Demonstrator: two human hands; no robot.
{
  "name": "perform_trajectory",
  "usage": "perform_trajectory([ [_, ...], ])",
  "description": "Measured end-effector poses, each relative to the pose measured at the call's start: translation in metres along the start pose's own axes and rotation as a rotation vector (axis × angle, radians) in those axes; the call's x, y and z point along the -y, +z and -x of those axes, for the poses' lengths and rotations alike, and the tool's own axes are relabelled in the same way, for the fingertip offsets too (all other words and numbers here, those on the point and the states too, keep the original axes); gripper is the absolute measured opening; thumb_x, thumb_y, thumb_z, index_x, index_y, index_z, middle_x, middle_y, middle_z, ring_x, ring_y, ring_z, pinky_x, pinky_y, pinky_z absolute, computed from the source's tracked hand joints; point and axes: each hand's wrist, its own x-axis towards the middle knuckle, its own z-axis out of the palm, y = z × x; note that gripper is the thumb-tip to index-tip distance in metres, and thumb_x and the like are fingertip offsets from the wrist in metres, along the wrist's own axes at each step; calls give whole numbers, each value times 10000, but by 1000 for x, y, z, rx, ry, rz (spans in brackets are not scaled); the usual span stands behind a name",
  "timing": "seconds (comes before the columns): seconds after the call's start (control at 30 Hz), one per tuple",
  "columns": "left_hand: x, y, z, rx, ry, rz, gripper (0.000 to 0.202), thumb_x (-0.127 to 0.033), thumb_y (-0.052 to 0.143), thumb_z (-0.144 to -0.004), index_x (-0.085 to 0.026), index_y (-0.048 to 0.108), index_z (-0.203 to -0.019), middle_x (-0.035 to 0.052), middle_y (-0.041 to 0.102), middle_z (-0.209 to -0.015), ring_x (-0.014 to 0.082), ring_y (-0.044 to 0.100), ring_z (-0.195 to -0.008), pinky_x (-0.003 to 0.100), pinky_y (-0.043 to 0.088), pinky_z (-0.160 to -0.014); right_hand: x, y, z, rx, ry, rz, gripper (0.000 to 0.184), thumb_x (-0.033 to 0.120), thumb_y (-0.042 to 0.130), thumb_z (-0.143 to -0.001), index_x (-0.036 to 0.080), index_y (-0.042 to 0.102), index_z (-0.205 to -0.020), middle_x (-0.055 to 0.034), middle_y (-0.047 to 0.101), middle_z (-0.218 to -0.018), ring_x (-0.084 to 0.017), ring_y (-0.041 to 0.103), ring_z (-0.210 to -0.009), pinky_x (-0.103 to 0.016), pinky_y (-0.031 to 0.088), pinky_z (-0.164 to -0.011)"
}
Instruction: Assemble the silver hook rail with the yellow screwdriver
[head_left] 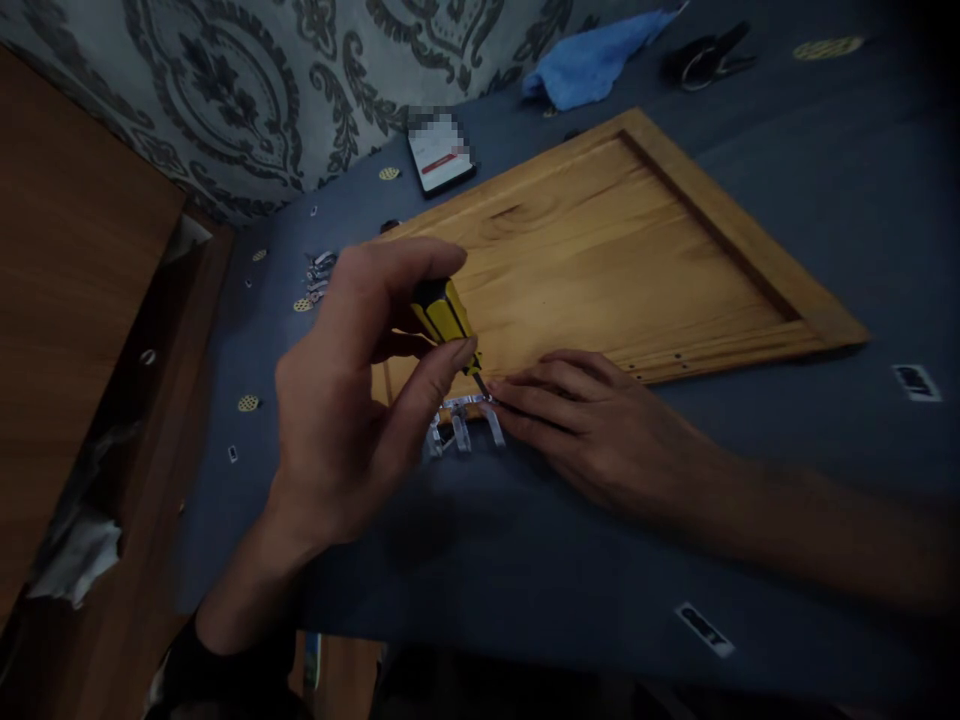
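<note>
My left hand point(352, 390) is closed around the yellow-and-black handle of a screwdriver point(448, 315). The shaft slants down to the right, its tip meeting one end of a clear hook rack point(461, 425) with prongs. This rack lies along the near edge of a wooden panel point(570, 270) with a raised frame. From the right, my right hand point(592, 420) reaches across the panel's edge. Its fingers are drawn together, the fingertips pressed on the rack's end beside the screwdriver tip. Whether a screw sits under the tip is hidden.
A phone point(441, 155) rests beyond the panel, with a blue cloth point(592, 65) and a black object with a ring point(705, 60) to its right. Small metal pieces point(319, 275) lie at the left on the dark blue tablecloth point(525, 600). Wooden furniture point(82, 200) borders the left side.
</note>
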Motion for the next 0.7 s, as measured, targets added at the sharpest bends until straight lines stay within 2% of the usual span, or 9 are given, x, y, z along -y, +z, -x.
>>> perform_trajectory([
  [0.2, 0, 2, 1, -6, 25, -15, 384, -182, 772, -975, -397, 661, -1273, -17, 699, -1233, 220, 767, -1051, 397, 706, -828, 0, 1, 1, 22, -1, -30, 343, 94, 465, -1057, 137, 767, -1213, -69, 818, -1227, -237, 675, -1098, -423, 532, -1001],
  [0.37, 0, 1, 1, -5, 50, -78, 388, -194, 744, -1003, -418, 645, -1304, -52, 722, -1237, 207, 767, -1030, 393, 708, -821, -1, 2, 1, 28, -8, -28, 372, 98, 449, -1057, 163, 778, -1218, -69, 822, -1216, -240, 688, -1105, -437, 552, -1003],
  [0.5, 2, 2, 1, -21, 89, -77, 405, -172, 768, -988, -379, 663, -1320, -41, 719, -1256, 188, 757, -1019, 332, 721, -818, 0, 1, 2, 41, 6, -29, 377, 100, 453, -1053, 170, 778, -1230, -73, 820, -1230, -240, 691, -1124, -436, 555, -1011],
  [0.6, 3, 3, 1, -18, 71, -69, 407, -187, 768, -991, -396, 657, -1322, -41, 722, -1240, 198, 758, -1035, 335, 728, -802, 0, 1, 2, 17, 0, -19, 385, 103, 418, -1071, 145, 772, -1217, -78, 821, -1206, -238, 691, -1105, -432, 558, -995],
  [0.7, 3, 3, 1, -8, 67, -62, 401, -170, 758, -995, -384, 656, -1319, -33, 722, -1224, 190, 758, -1033, 326, 727, -794, -1, 1, 2, 21, -11, -5, 394, 109, 408, -1079, 177, 773, -1211, -53, 824, -1194, -229, 698, -1094, -423, 564, -987],
])
